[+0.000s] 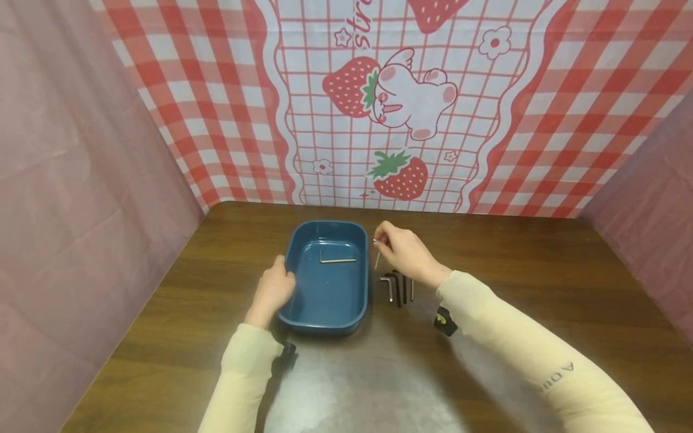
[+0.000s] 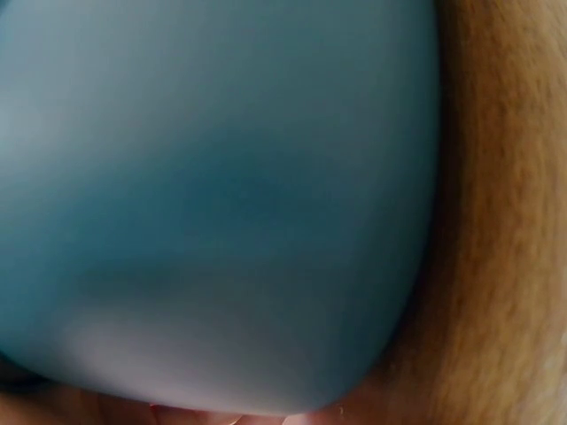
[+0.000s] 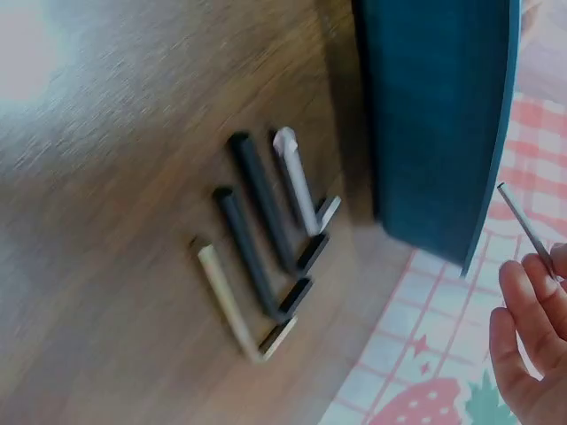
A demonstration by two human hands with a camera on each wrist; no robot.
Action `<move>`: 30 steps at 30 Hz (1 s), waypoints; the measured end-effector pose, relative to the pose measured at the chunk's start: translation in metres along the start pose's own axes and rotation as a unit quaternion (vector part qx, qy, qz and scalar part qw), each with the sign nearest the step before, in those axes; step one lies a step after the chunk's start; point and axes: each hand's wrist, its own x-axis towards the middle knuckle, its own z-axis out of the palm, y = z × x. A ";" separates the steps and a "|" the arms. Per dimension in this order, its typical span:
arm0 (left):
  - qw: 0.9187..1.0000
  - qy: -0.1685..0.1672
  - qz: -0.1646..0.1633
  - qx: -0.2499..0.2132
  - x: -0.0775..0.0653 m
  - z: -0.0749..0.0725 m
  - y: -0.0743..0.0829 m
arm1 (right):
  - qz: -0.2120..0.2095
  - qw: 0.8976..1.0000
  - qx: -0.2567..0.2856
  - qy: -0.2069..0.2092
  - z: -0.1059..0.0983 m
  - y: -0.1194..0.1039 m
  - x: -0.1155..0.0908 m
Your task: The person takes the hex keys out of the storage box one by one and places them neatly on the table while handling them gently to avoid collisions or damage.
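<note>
My left hand (image 1: 272, 290) grips the left rim of a blue rectangular tray (image 1: 327, 329). One thin brass-toned hex key (image 1: 338, 261) lies on the tray floor. Just beyond the right rim, my right hand (image 1: 405, 249) pinches a slim silver hex key (image 3: 524, 220), its free end slanting downward in the head view. Below that hand, several hex keys lie side by side on the table: a silver one (image 3: 297, 181), two black ones (image 3: 263, 204) and a brass-toned one (image 3: 229, 301). The left wrist view is filled mostly by the tray's outer wall (image 2: 230, 204).
The brown wooden table (image 1: 178, 337) ends at a red-and-white checked cloth (image 1: 216, 108) with strawberry prints. Pink curtains (image 1: 81, 180) hang at both sides. A dark wrist camera (image 1: 446, 322) sits under the right sleeve.
</note>
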 end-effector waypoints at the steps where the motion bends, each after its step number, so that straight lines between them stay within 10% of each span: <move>1: 1.000 0.000 0.000 -0.001 0.000 0.000 0.000 | 0.002 1.000 0.001 -0.002 -0.002 0.002 -0.001; 30: 1.000 0.009 0.013 0.011 0.000 0.000 -0.001 | 0.094 0.989 -0.098 -0.059 -0.008 0.061 -0.048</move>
